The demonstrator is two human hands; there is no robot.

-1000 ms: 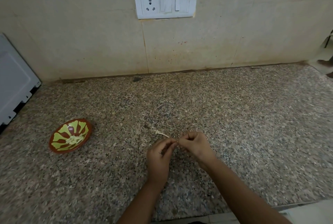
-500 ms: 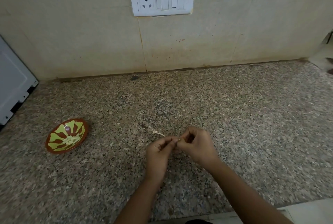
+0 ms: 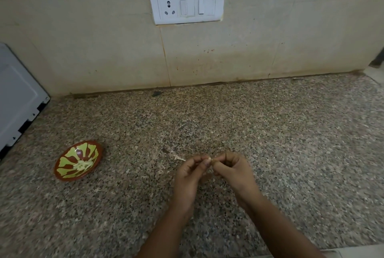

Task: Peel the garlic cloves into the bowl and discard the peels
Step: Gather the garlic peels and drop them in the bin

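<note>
A small garlic clove (image 3: 210,159) is pinched between the fingertips of my left hand (image 3: 190,176) and my right hand (image 3: 232,169), just above the speckled granite counter (image 3: 291,153). Only a pale tip of the clove shows between the fingers. To the left, well apart from my hands, sits a brown bowl (image 3: 62,172) with a yellow-green pattern, holding several pale peeled cloves (image 3: 82,165). A thin scrap of peel (image 3: 179,158) lies on the counter just left of my left hand.
A white appliance panel (image 3: 18,99) leans at the far left edge. A switch and socket plate (image 3: 187,5) is on the beige tiled wall behind. The counter's front edge runs along the bottom right.
My hands stay together on the clove, fingers shifting slightly. The view has tilted a little, so bowl and wall plate sit slightly lower in the frame.
</note>
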